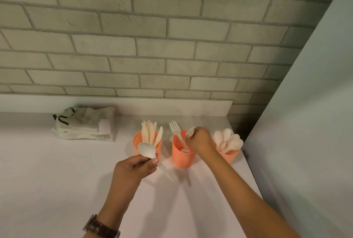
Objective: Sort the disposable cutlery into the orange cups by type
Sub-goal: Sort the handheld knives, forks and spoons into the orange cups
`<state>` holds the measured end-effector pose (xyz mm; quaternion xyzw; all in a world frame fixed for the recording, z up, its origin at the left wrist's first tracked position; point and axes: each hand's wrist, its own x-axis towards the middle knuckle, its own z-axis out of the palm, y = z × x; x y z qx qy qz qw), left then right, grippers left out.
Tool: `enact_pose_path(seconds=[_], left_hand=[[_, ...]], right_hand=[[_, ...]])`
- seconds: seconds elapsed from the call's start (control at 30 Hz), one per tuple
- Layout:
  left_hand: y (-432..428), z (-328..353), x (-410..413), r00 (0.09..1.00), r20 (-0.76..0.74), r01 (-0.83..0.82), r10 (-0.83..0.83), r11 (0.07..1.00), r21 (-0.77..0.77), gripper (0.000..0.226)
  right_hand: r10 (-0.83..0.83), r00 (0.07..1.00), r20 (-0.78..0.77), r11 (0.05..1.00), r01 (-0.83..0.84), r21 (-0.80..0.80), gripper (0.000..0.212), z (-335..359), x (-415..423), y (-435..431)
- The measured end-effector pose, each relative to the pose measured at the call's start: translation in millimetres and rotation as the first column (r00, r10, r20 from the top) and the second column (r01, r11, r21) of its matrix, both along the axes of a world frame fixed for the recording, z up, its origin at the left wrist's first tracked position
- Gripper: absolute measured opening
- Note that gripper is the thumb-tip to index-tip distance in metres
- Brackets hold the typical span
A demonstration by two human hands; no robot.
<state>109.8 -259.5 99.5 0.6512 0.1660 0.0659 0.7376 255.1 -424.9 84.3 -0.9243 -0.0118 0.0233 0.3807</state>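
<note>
Three orange cups stand in a row on the white counter. The left cup (138, 143) holds several white knives (150, 132). The middle cup (183, 158) has a fork (176, 131) standing in it. The right cup (230, 156) holds several white spoons (228, 140). My left hand (133, 169) pinches a white spoon (146, 151) by its neck, bowl up, in front of the left cup. My right hand (199, 139) is over the middle cup's right rim and grips a white fork (190, 132), whose head sticks up above the fingers.
A clear plastic bag (86, 124) of cutlery lies at the back left of the counter (57, 180). A brick wall runs behind it. A pale panel (305, 123) bounds the counter on the right, close to the right cup.
</note>
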Motion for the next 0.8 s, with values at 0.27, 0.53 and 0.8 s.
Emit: enact_pose_path(seconds=[0.27,0.53,0.8], left_hand=[[-33,24,21,0.990,0.056,0.128,-0.132,0.989,0.077,0.009],[-123,24,109,0.931,0.197,0.201,-0.307,0.883,0.425,0.006],[-157,-16,141,0.911,-0.040,0.345,-0.411,0.703,0.622,0.036]], right_hand=[[0.002,0.998,0.066,0.999,0.001,-0.044,0.040,10,-31,-47],[-0.237,0.965,0.115,0.965,0.220,0.143,0.018,-15,-111,-115],[-0.180,0.981,0.071,0.964,0.161,0.213,0.018,-35,-131,-125]])
